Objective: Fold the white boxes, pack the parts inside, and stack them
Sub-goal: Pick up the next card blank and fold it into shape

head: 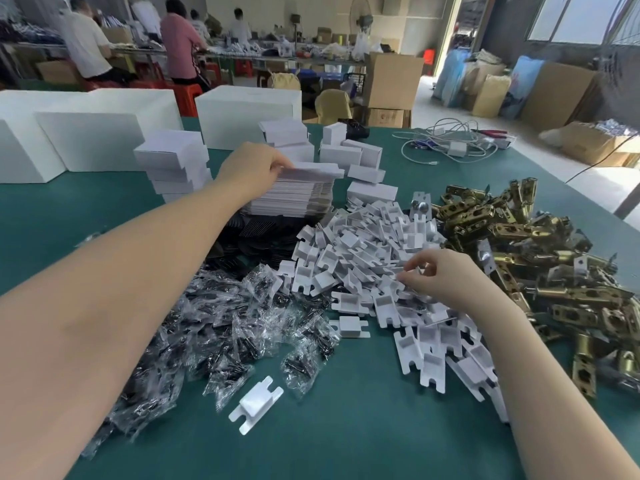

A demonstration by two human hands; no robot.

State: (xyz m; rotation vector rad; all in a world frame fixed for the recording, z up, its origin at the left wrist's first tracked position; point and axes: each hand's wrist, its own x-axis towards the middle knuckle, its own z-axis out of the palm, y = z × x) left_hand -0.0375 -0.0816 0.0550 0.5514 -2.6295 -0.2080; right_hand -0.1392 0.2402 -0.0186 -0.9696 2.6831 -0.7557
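A: Where are the hands?
B: Left hand [254, 169] at eleven o'clock, fingers curled on the top sheet of the flat box stack [294, 194]. Right hand [446, 277] at three o'clock pinches a piece in the white plastic pile [374, 268].
A: Around them?
B: Bagged screws [221, 327] at seven; brass latches [540, 258] crowd the right; folded boxes [176, 164] behind, on the green tabletop [346, 427].

We see bright daylight pouring in from the windows [575, 19] at upper right, washing out the floor [429, 95] there. Edges bend with wide-angle distortion, and the background workers [86, 43] at upper left look soft.
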